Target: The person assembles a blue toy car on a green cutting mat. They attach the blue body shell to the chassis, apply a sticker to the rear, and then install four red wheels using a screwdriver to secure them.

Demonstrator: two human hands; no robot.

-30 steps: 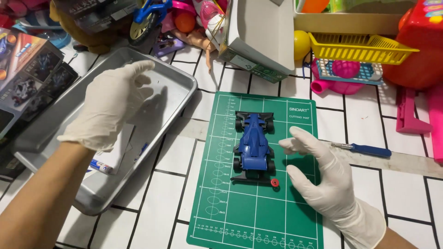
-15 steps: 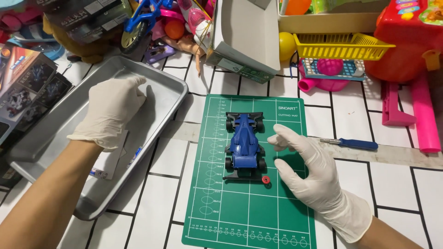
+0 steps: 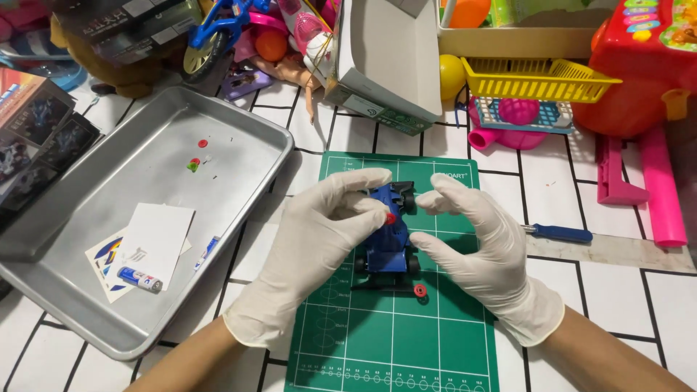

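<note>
1. Head view looks down at a blue toy car [image 3: 387,236] in the middle of a green cutting mat [image 3: 396,319] on the white tiled worktop [image 3: 617,290].
2. Left hand [image 3: 319,239], in a white glove, sits on the left side of the car. Its grip is pinched nearly closed on a small red round part [image 3: 390,218], held right over the car's top, likely so it can be lined up there.
3. Right hand [image 3: 475,243], also gloved, is on the right side of the car. Its grip is half open and curled; the fingers touch the car's side, probably to keep it from rolling.
4. Just behind the car's back end, on the mat, lies another red round part [image 3: 420,290].
5. Right of the car lies a blue-handled screwdriver [image 3: 557,233], close enough to grab.
6. Left of the car is a metal tray [image 3: 80,247]. It keeps tiny parts [image 3: 194,161], a small battery [image 3: 139,279] and a sticker sheet [image 3: 149,243] from getting lost.
</note>
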